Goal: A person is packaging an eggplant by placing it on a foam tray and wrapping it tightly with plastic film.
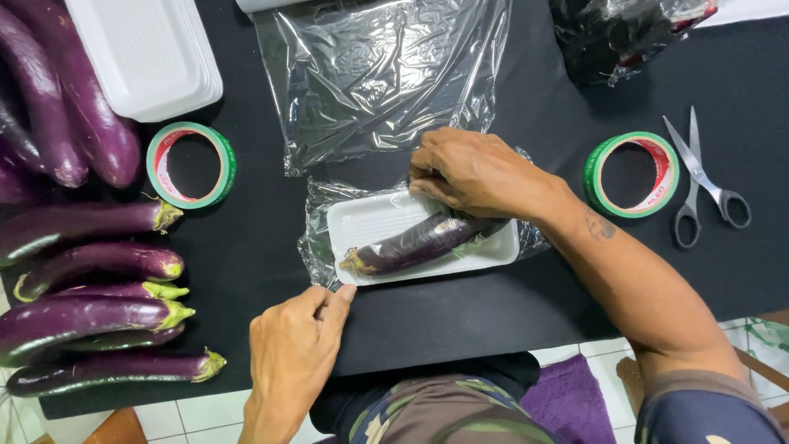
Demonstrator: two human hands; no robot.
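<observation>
A: Eggplant [415, 242] lies slantwise in the white foam tray [366, 222], cling film [316, 238] beneath the tray.

B: Right hand [472, 173] curls shut on film at the tray's far edge; left hand [292, 345], fingers together, presses the near corner. We'd judge: pull taut, keep the tray pinned.

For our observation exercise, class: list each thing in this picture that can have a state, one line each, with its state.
Eggplant: lying in the tray, under film.
Foam tray: on plastic film, partly wrapped.
Plastic film: pulled out flat, crinkled.
Scissors: closed, lying flat.
Left tape roll: lying flat.
Right tape roll: lying flat.
Tray stack: nested, unused.
Left hand: touching the tray corner.
Right hand: pressing film on the tray.
</observation>
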